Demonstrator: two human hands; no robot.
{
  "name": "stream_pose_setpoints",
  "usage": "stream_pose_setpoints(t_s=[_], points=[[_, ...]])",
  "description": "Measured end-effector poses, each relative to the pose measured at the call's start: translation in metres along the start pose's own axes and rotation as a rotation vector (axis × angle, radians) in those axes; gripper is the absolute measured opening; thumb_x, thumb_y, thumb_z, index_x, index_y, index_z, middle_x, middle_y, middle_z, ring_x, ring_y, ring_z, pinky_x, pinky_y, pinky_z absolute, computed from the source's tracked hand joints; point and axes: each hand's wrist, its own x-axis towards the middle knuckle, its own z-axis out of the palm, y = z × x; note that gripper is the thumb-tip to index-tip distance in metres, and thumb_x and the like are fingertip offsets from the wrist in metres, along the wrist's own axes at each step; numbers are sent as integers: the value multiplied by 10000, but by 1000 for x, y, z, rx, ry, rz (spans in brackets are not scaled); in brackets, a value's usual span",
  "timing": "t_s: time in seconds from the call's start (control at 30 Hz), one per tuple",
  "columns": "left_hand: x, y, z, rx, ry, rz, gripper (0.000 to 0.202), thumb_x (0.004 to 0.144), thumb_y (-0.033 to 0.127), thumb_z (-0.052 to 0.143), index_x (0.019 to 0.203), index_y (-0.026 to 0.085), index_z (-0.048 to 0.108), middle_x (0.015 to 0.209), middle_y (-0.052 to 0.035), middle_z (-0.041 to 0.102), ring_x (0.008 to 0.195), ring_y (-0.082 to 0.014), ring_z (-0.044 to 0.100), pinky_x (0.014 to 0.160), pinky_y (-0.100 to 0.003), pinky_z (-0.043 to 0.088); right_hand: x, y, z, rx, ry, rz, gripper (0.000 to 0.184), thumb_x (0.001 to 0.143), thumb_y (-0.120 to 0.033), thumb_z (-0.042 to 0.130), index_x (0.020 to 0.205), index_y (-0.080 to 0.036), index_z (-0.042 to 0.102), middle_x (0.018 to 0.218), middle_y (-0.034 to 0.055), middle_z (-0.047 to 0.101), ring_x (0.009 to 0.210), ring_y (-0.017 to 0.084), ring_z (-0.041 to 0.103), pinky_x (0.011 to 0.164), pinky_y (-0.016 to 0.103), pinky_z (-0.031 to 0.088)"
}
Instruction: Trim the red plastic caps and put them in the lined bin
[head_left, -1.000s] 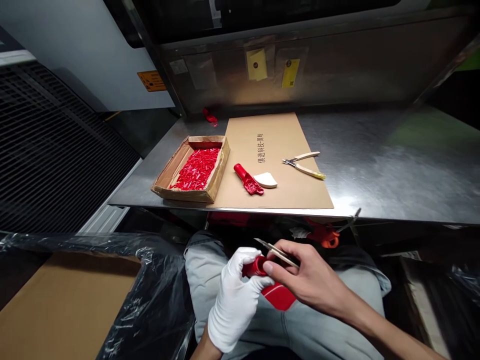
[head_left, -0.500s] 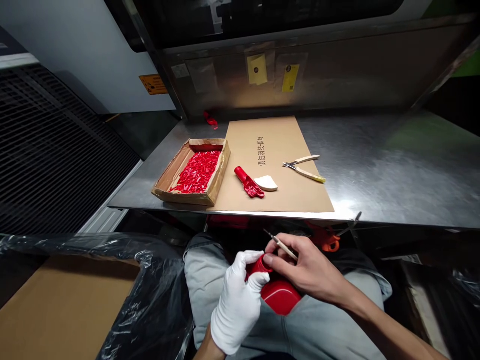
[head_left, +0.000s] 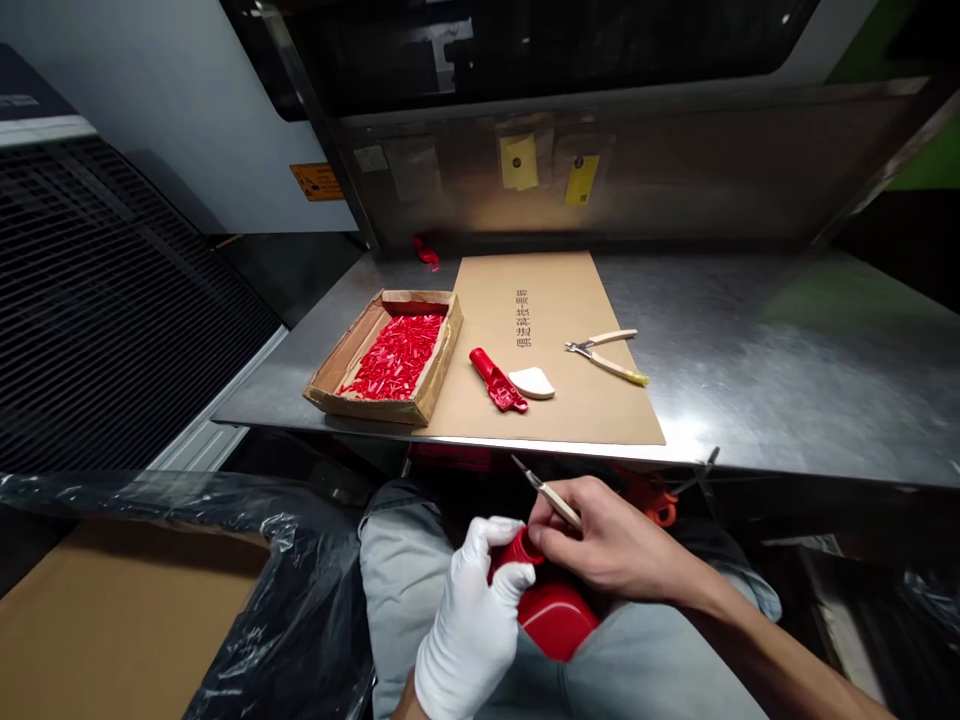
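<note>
In the head view, my left hand (head_left: 472, 610), in a white glove, is closed around a red plastic part (head_left: 517, 548) with a round, tube-like opening, held above my lap. Bare, my right hand (head_left: 607, 540) grips a slim craft knife (head_left: 559, 503) with a pale handle; its thin metal tip points up and left, away from the part. The right fingertips are at the rim of the opening. Below the hands shows a smooth, rounded red surface (head_left: 559, 615); whether it belongs to the same part I cannot tell.
On the metal table (head_left: 750, 350) lies a cardboard sheet (head_left: 555, 290) bearing cutting pliers (head_left: 600, 350), a red part (head_left: 497, 380) and a white wedge-shaped piece (head_left: 534, 383). A cardboard box (head_left: 442, 375) of red scraps stands left. A plastic-lined carton (head_left: 135, 620) is at lower left.
My right hand has turned the knife slightly, its tip shifting left. Both hands and the red part sit a little lower in view, as the camera has tilted up slightly.
</note>
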Motion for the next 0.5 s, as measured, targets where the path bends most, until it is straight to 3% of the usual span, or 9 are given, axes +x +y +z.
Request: stream_pose_setpoints(t_s=[0.1, 0.2, 0.27, 0.37, 0.5], points=[[13, 10, -4, 0, 32, -4, 184, 992, 350, 479, 1077, 207, 559, 973, -55, 668, 875, -178, 668, 793, -323, 547, 28, -10, -25, -113, 87, -10, 160, 855, -259, 544, 832, -185, 684, 713, -10, 645, 643, 121, 562, 577, 225, 398], [47, 22, -11, 59, 131, -59, 248, 1026, 388, 381, 1121, 197, 507, 923, -50, 657, 747, -161, 648, 701, -321, 548, 75, -25, -45, -252, 343, 14, 270, 943, -341, 481, 919, -147, 667, 850, 60, 669, 803, 178, 606, 685, 276, 430], [76, 25, -18, 207, 268, -5, 245, 1011, 382, 425, 1144, 183, 475, 1012, -86, 648, 846, -183, 660, 778, -361, 557, 109, -36, -48, -312, 435, 37, 299, 937, -405, 563, 955, -122, 655, 965, 101, 668, 911, 211, 613, 762, 315, 466], [115, 23, -26, 528, 402, 145, 258, 967, 311, 508, 1149, 144, 431, 1099, -149, 599, 992, -235, 644, 894, -439, 539, 146, -49, -42, -321, 454, 72, 308, 940, -425, 623, 1055, -140, 640, 1085, 82, 650, 958, 192, 625, 840, 374, 525], [149, 23, -21, 662, 428, 169, 209, 953, 265, 513, 1103, 132, 455, 1097, -172, 571, 998, -267, 631, 924, -487, 518, 163, -53, -47, -225, 457, 89, 287, 958, -390, 620, 1116, -150, 631, 1087, 61, 652, 929, 176, 644, 825, 377, 560]])
